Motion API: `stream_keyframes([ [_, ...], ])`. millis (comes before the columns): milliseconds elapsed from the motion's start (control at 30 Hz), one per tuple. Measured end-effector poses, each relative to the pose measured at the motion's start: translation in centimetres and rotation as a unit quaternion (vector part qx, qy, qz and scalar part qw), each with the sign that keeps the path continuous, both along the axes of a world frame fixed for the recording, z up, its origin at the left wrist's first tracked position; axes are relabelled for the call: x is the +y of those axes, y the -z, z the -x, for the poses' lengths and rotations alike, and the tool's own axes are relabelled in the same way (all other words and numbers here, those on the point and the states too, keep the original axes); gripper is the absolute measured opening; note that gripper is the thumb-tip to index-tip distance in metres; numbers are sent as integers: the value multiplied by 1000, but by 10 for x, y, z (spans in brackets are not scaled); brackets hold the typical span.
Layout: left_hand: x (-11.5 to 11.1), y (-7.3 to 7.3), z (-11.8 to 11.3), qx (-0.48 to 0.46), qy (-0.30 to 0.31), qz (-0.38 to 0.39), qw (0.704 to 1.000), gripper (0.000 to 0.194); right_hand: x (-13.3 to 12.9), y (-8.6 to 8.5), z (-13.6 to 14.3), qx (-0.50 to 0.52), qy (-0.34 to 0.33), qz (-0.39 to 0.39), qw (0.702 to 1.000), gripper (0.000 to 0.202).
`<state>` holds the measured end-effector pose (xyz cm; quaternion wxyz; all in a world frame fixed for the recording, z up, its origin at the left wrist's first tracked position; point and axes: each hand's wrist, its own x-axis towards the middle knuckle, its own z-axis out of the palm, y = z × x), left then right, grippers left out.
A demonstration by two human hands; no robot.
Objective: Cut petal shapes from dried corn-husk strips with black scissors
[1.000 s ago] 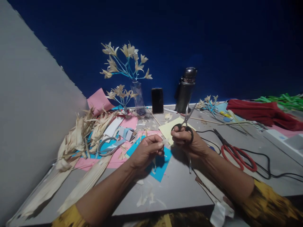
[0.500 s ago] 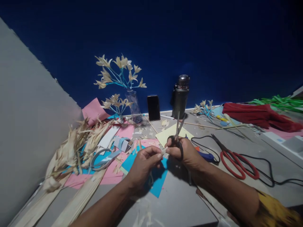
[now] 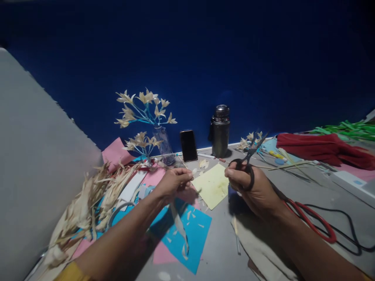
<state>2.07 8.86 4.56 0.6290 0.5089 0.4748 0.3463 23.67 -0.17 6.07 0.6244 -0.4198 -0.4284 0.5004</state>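
My left hand (image 3: 177, 181) pinches a small pale petal-like piece (image 3: 194, 171) between thumb and fingertips, over the left edge of a yellow sheet (image 3: 211, 187). My right hand (image 3: 247, 181) is closed around the black handles of small scissors (image 3: 253, 148), whose blades point up and stand slightly apart. Below my left hand a curled husk strip (image 3: 179, 224) hangs over a blue sheet (image 3: 197, 222) with small pale scraps on it. A glue-like smear and bits lie on the yellow sheet.
Dried husks (image 3: 88, 199) pile up at the left. Behind stand husk flowers in a glass vase (image 3: 164, 144), a phone (image 3: 188, 146) and a flask (image 3: 220, 132). Red-handled scissors (image 3: 319, 224), a black cable and a red cloth (image 3: 316, 150) lie right.
My hands have moved apart: the left went up with the pale piece, the right went rightward with the scissors. The view has shifted, and more of the blue and yellow sheets shows.
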Motion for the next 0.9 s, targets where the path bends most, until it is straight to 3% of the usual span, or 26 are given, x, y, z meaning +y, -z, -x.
stream_keyframes([
  [100, 36, 7, -16, 44, 2, -2, 999, 28, 2, 0, -8, -24, 9, -6, 1000, 24],
  [267, 84, 33, -42, 151, -20, -85, 985, 15, 10, 5, -15, -19, 40, 6, 999, 23],
  [400, 105, 50, -57, 224, -45, -165, 959, 9, 14, 5, -20, -3, 51, 11, 999, 26],
  [500, 112, 54, -62, 252, -47, -201, 945, 8, 14, 5, -21, -13, 50, 14, 999, 26],
  [600, 113, 47, -56, 258, -45, -224, 939, 9, 14, 5, -21, -24, 48, 18, 998, 27],
  [700, 103, 29, -39, 240, -53, -233, 941, 7, 16, 7, -22, -29, 34, 11, 999, 27],
  [833, 63, 0, -4, 186, -60, -215, 957, 5, 15, 10, -22, -38, 26, 0, 999, 29],
  [900, 37, -14, 13, 141, -56, -195, 969, 9, 11, 10, -18, -46, -14, -1, 999, 34],
])
